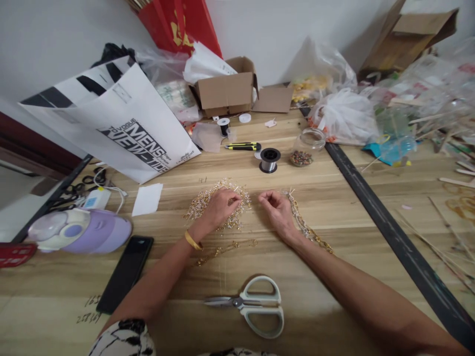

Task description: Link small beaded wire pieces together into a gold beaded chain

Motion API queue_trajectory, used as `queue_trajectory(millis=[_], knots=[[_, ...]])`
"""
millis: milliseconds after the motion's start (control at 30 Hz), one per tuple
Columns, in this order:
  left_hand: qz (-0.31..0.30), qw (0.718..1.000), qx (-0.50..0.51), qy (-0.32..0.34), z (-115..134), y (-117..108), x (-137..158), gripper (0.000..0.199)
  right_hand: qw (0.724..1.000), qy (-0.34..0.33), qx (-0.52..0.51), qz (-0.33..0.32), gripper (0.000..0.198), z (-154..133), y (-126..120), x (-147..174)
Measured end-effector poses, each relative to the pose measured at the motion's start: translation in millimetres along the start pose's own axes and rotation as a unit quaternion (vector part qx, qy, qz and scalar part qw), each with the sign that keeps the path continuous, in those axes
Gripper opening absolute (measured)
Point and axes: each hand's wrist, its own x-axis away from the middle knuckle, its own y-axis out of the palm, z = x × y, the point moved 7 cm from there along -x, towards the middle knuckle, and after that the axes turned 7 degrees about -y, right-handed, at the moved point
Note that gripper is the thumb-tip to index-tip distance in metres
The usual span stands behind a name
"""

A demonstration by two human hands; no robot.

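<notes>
My left hand (221, 203) rests over a pile of small clear and gold beads (202, 200), its fingers pinched together. What they hold, if anything, is too small to make out. To the right of the pile, my right hand (277, 211) also has its fingertips pressed together, and their contents cannot be seen. Just beside that hand lies a bundle of beaded gold chains (306, 228), partly covered by the wrist. Below the left hand, a gold chain bracelet (226, 248) stretches across the table. Closer to me are scissors with pale handles (256, 304).
Behind the hands stand a wire spool (269, 160), a glass jar of beads (302, 155) and a yellow-black utility knife (243, 146). A phone (126, 273), a purple bottle (92, 231) and a white paper bag (137, 118) are at left. Plastic bags (345, 116) crowd the back right.
</notes>
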Motion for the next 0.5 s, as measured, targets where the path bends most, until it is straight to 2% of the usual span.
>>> queue_trajectory(millis=[100, 233, 500], knots=[[0.006, 0.999, -0.04, 0.023, 0, 3, -17, 0.009, 1.0, -0.004, -0.002, -0.003, 0.02, 0, 0, 0], [-0.014, 0.995, -0.084, 0.058, 2, 15, -36, 0.013, 1.0, -0.001, -0.003, -0.005, 0.021, 2, 0, -1], [-0.072, 0.983, -0.142, 0.09, 4, 28, -47, 0.018, 1.0, -0.009, 0.011, -0.005, 0.018, -1, -1, -1]])
